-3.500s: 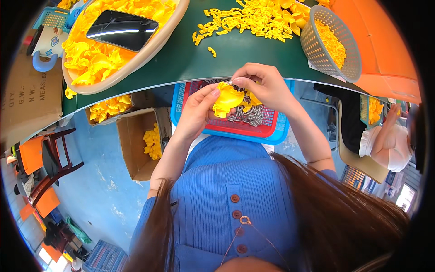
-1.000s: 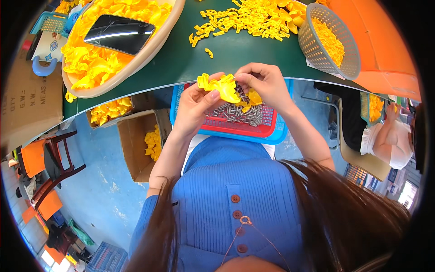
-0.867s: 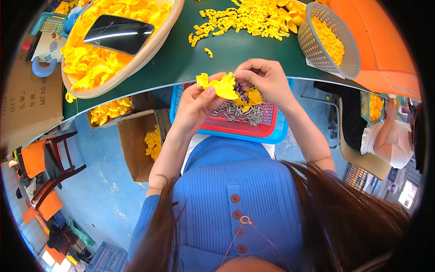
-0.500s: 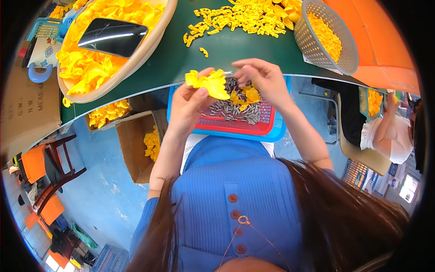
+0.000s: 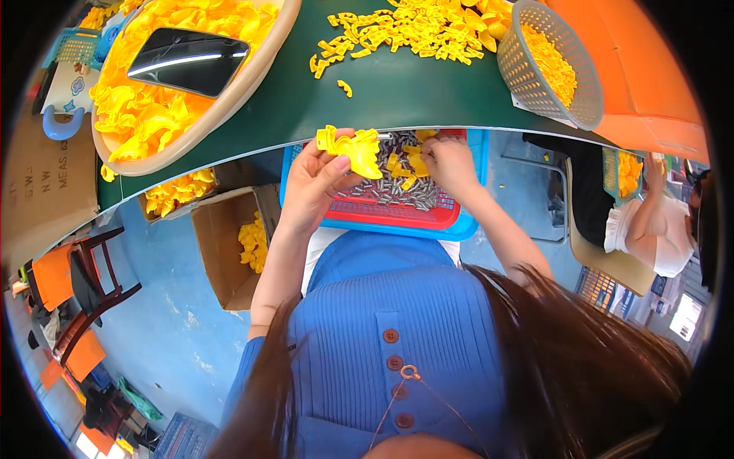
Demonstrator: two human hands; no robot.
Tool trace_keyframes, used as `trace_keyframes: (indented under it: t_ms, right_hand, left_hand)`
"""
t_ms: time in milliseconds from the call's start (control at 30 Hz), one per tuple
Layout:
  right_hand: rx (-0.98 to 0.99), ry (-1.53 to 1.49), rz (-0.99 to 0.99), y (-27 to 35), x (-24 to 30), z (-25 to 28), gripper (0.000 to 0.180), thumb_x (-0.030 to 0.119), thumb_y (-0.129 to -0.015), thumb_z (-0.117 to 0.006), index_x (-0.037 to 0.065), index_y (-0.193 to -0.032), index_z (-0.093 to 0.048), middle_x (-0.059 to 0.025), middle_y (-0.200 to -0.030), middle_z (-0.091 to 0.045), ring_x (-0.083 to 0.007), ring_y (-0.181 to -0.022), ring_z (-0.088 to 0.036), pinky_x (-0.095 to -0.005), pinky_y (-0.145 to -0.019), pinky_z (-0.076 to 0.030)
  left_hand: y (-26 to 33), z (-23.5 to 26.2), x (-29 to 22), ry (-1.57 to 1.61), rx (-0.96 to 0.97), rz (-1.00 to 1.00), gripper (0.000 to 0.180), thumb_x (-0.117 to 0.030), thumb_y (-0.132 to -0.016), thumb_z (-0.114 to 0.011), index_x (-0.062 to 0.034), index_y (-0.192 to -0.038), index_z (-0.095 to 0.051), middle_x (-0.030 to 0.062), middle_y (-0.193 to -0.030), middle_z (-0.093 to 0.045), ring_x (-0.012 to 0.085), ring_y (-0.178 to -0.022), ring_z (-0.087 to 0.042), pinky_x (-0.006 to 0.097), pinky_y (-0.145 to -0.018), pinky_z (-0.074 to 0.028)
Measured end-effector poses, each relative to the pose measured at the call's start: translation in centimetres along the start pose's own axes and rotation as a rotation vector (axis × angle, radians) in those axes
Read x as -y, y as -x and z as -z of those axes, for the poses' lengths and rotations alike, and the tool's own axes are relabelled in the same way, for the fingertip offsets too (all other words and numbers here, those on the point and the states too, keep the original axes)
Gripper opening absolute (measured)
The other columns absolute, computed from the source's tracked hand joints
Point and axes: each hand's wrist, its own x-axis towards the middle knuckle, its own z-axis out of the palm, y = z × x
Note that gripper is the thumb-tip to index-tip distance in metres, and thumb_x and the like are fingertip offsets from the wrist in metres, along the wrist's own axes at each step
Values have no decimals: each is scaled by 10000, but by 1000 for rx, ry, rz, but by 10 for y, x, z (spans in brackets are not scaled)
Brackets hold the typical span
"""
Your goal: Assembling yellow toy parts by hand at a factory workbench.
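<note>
My left hand point(image 5: 315, 182) pinches a yellow plastic part point(image 5: 356, 154) with a wavy edge, held up over the near left of a red basket point(image 5: 447, 216). A thin metal pin point(image 5: 384, 136) sticks out of the part's right end. Lower and to the right, my right hand point(image 5: 456, 164) reaches into the basket with curled fingers. At its fingertips a yellow piece point(image 5: 425, 135) shows; the fingers partly hide what they grip. Many short metal pins point(image 5: 401, 195) fill the basket, with several small yellow pieces point(image 5: 409, 163) lying on top.
The red basket sits in a blue tray point(image 5: 468, 222) at my lap. On the green table point(image 5: 283, 103) are a tub point(image 5: 264, 73) of yellow parts with a phone point(image 5: 187, 61) on top, loose yellow pieces point(image 5: 413, 34) and a grey basket point(image 5: 550, 69). A cardboard box point(image 5: 218, 264) stands below left.
My right hand has moved down from beside the yellow part into the red basket, onto the pieces there. My left hand keeps the yellow part, slightly lower.
</note>
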Motion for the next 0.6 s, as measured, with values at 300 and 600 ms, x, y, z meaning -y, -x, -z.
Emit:
trace_keyframes:
  t_ms: [300,600]
  right_hand:
    - [-268,-761,8,-24,65,119,155,-42,-776,-590,-5,-927,-599,-68,-792,-619,-113,-710,-605,-240,-644,-478]
    - [-504,-397,493,-51,95,119,201,-72,-664,-648,19,-842,-639,-83,-786,-626,-221,-686,-613,-287,-595,-499]
  left_hand:
    - [1,-16,2,-42,-35,21,406,-132,-845,-613,-1,-1205,-479,98,-1143,-562,172,-1019,-577,308,-856,-499]
    - [2,-27,-1,-63,-33,7,389,-147,-843,-620,12,-1171,-483,93,-1095,-578,145,-975,-587,294,-834,-502]
